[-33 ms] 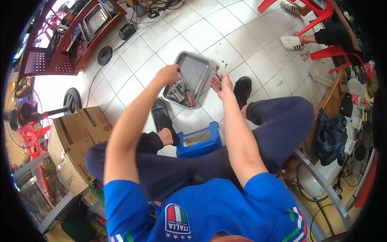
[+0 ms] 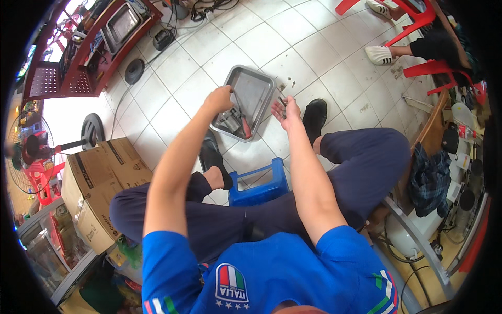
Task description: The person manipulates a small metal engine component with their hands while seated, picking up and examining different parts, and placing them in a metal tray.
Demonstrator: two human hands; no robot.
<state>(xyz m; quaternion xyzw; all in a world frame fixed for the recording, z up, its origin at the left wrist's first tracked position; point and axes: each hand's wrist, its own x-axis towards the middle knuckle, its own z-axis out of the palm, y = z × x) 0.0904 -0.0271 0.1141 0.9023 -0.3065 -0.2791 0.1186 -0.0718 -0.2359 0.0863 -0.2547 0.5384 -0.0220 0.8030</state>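
A grey metal tray (image 2: pixel 265 112) lies on the tiled floor in front of me. In its near left part are a grey metal machine part (image 2: pixel 228 121) and a thin tool with a red handle (image 2: pixel 246 127), which looks like a screwdriver. My left hand (image 2: pixel 217 99) is over the tray's left side, its fingers curled together; what they hold, if anything, is too small to make out. To the right of the tray, my right hand (image 2: pixel 288 113) is palm up, with small dark metal pieces (image 2: pixel 283 100) held at the thumb and fingers.
A blue plastic stool (image 2: pixel 260 194) stands between my legs, near my black shoes (image 2: pixel 315 119). Cardboard boxes (image 2: pixel 91 196) and a standing fan (image 2: pixel 32 149) are at left, a red shelf (image 2: pixel 86 65) at far left. Another person's white shoe (image 2: pixel 378 55) shows by red chairs (image 2: pixel 431 70).
My left forearm and elbow have shifted a little to the right. Both hands stay nearly where they were, beside and over the tray.
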